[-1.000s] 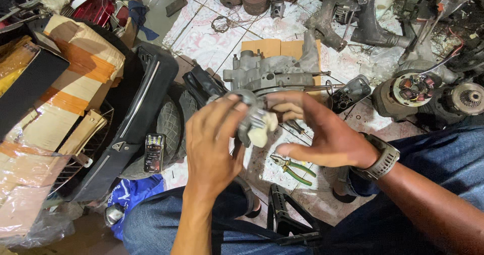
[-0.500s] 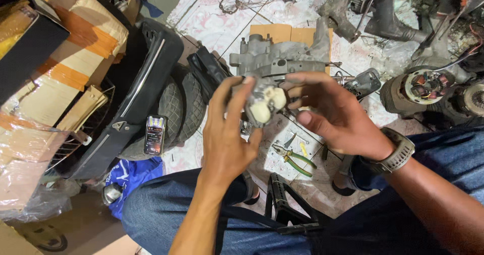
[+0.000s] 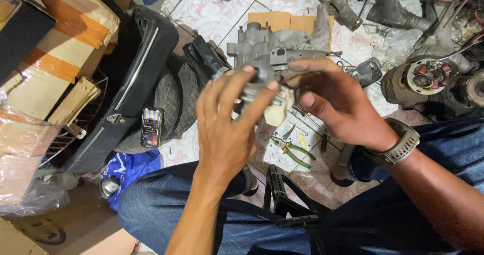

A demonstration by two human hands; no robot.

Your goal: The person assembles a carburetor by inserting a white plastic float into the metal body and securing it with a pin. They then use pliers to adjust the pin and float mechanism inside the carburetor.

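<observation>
At the far left lie taped cardboard boxes (image 3: 60, 38), then a black plastic body panel (image 3: 126, 78) leaning across a small tyre (image 3: 174, 101), with a phone (image 3: 150, 127) lying lit on the panel's lower edge and a blue cloth (image 3: 128, 166) below it. The left hand (image 3: 227, 129) rises from the lap, back of the hand toward the camera, fingers spread and curled around a small grey metal part (image 3: 257, 86) held over the floor between both hands; its fingertips press on the part's top and side. The right hand (image 3: 338, 108), a watch (image 3: 398, 144) on its wrist, meets it from the right, thumb and forefinger pinched on the same part, where a cream-coloured piece (image 3: 277, 111) hangs below. The fingers hide most of the part, so its shape is hard to make out. Just behind it an engine casing (image 3: 272, 48) rests on cardboard. Green-handled pliers (image 3: 295, 151) lie on the tiled floor beneath the hands. At the right a stator assembly (image 3: 418, 81) sits among dark engine pieces, cut off by the frame edge.
</observation>
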